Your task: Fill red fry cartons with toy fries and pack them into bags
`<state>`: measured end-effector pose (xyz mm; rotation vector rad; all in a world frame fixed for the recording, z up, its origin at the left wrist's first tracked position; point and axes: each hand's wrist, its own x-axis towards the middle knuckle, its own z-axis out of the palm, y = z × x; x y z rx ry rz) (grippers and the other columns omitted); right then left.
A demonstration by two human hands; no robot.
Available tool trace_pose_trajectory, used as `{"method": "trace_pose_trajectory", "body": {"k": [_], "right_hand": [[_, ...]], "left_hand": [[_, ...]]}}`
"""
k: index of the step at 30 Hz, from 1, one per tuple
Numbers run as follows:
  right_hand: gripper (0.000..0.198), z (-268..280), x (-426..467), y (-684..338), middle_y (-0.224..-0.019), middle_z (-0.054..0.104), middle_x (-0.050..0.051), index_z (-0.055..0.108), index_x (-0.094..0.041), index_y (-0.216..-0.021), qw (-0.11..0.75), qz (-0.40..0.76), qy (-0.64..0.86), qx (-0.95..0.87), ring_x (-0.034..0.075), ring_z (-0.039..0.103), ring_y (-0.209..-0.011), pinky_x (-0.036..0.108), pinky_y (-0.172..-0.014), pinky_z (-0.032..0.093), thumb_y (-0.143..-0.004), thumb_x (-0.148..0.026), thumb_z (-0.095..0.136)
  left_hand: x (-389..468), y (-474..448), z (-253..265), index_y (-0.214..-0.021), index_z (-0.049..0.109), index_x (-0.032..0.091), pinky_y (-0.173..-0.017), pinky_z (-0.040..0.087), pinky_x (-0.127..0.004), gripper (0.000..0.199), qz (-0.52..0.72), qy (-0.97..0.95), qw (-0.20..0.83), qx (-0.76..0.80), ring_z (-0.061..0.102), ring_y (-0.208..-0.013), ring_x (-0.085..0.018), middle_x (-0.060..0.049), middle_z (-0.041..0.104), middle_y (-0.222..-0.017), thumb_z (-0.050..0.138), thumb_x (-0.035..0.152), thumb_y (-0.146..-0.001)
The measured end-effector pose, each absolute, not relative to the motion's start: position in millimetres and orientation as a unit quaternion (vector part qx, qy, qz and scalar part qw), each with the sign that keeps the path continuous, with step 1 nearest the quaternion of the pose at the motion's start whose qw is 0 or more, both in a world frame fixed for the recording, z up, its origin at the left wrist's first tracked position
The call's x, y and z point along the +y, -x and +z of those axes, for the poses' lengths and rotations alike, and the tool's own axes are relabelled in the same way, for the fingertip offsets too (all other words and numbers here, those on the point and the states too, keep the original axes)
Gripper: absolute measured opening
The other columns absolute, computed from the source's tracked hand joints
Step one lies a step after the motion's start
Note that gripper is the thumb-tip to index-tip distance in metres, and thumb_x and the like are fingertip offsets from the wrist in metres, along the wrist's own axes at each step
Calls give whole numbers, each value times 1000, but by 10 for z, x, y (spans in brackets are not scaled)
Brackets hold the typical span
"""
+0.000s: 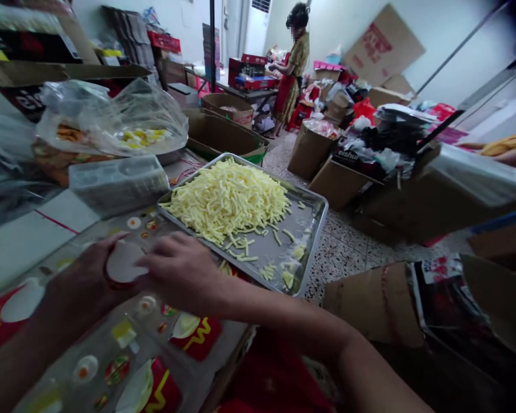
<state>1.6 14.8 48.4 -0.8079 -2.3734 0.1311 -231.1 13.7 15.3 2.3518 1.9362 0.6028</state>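
Note:
My left hand is wrapped round a small red-and-white fry carton, its pale oval face turned up. My right hand meets the carton's right edge with fingers curled together; motion blur hides what they pinch, if anything. Under both hands lie clear moulded trays with toy-like pieces, including a red fry carton with a yellow zigzag and a small egg piece. Just beyond my right hand, a metal tray bears a heap of pale yellow fry-shaped sticks.
Behind my left hand stands a stack of clear plastic trays, with a clear bag of small pieces behind it. Cardboard boxes crowd the right side above a speckled floor. Another person stands at a far table.

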Motion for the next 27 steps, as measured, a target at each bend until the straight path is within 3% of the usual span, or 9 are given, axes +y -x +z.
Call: {"method": "trace_pose_trajectory", "body": {"k": [2, 5, 7, 11, 14, 17, 19, 23, 27], "right_hand": [[18, 410, 151, -798, -91, 74, 3, 75, -22, -95, 309, 101, 437, -839, 16, 62, -82, 28, -77, 45, -97, -28, 58], [14, 295, 243, -1858, -92, 77, 5, 78, -21, -93, 289, 124, 624, -715, 17, 68, -81, 27, -75, 46, -92, -24, 64], [14, 226, 336, -2295, -92, 78, 5, 79, -21, -93, 267, 113, 662, -691, 19, 69, -81, 28, -76, 46, -90, -26, 66], [17, 138, 510, -2349, -94, 76, 5, 79, -22, -96, 203, 138, 577, -779, 17, 68, -84, 27, -77, 45, -93, -28, 64], [25, 144, 605, -2029, -107, 72, 6, 75, -23, -112, 134, 147, 436, -878, 17, 66, -91, 27, -78, 44, -95, -37, 63], [53, 172, 678, -1829, -119, 65, 11, 65, -20, -131, 75, 125, 367, -919, 22, 63, -99, 31, -82, 45, -84, -43, 76], [66, 176, 716, -1829, -119, 63, 12, 62, -18, -133, 64, 137, 384, -911, 23, 62, -100, 32, -83, 46, -77, -46, 83], [57, 142, 750, -1955, -121, 60, 10, 67, -22, -127, 52, 169, 403, -898, 22, 60, -100, 32, -83, 47, -77, -46, 83], [28, 98, 742, -1967, -121, 63, 9, 70, -26, -120, 8, 146, 356, -923, 21, 61, -101, 30, -82, 46, -93, -34, 67]], "left_hand": [[104, 1991, 164, -145, 35, 31, -88, 55, -39, 90, 191, -762, 34, 618, 66, -113, -32, -7, 61, -136, 71, 66, -70], [121, 1581, 147, -143, 36, 32, -82, 57, -39, 89, 207, -776, 53, 594, 69, -106, -31, -6, 66, -126, 77, 63, -69], [150, 1342, 173, -141, 39, 29, -82, 57, -38, 91, 230, -792, 54, 563, 69, -106, -30, -7, 66, -124, 80, 61, -67], [144, 958, 373, -142, 41, 25, -87, 57, -36, 93, 304, -765, 24, 567, 68, -108, -28, -9, 63, -129, 84, 55, -66], [86, 843, 532, -144, 40, 25, -88, 57, -35, 96, 323, -745, -20, 584, 68, -107, -27, -8, 63, -130, 87, 53, -65], [18, 888, 590, -146, 40, 26, -94, 55, -38, 97, 312, -749, -33, 584, 66, -112, -29, -9, 62, -134, 87, 52, -65], [-20, 941, 581, -145, 41, 26, -96, 55, -41, 94, 295, -747, -25, 596, 67, -112, -30, -9, 62, -134, 86, 51, -67], [-24, 935, 511, -145, 40, 27, -92, 57, -37, 94, 284, -739, 22, 610, 67, -110, -28, -7, 62, -134, 86, 51, -67], [62, 814, 428, -148, 37, 28, -102, 52, -40, 95, 287, -773, 32, 565, 63, -121, -30, -8, 59, -141, 85, 50, -69]]}}
